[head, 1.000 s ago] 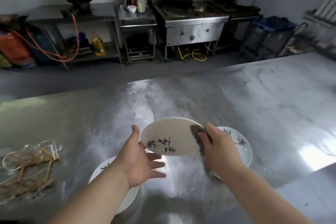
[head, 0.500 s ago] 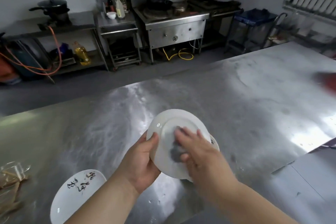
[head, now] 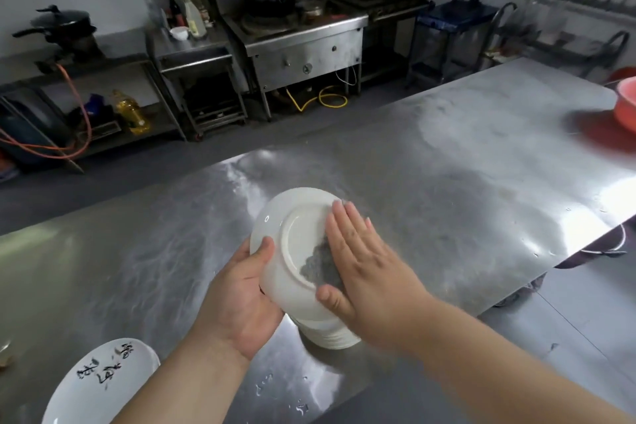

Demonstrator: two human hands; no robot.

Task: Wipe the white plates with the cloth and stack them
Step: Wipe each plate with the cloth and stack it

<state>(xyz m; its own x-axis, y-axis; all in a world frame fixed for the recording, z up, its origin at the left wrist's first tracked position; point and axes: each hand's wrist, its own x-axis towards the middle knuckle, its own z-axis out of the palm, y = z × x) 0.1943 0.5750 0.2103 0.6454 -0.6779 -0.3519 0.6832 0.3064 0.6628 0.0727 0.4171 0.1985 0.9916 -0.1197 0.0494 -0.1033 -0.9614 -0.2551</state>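
Note:
My left hand (head: 241, 299) grips a white plate (head: 289, 237) by its lower left rim, thumb on the rim, with the plate's underside turned towards me above the steel table (head: 447, 189). My right hand (head: 364, 262) lies flat with straight fingers on a grey cloth (head: 321, 267), pressing it against the plate's base. Under the held plate, a stack of white plates (head: 330, 334) stands on the table, partly hidden. Another white plate with black writing (head: 99, 385) lies at the lower left.
A red basin (head: 626, 107) sits at the table's far right edge. Across the aisle stand a steel stove (head: 299, 41) with a wok, shelves with bottles, and a pressure cooker. The table's right edge drops off beside my right forearm.
The plate has been turned over from writing side up to underside towards me. My right hand with the cloth moved from the rim onto the base and flattened. The view shifted right.

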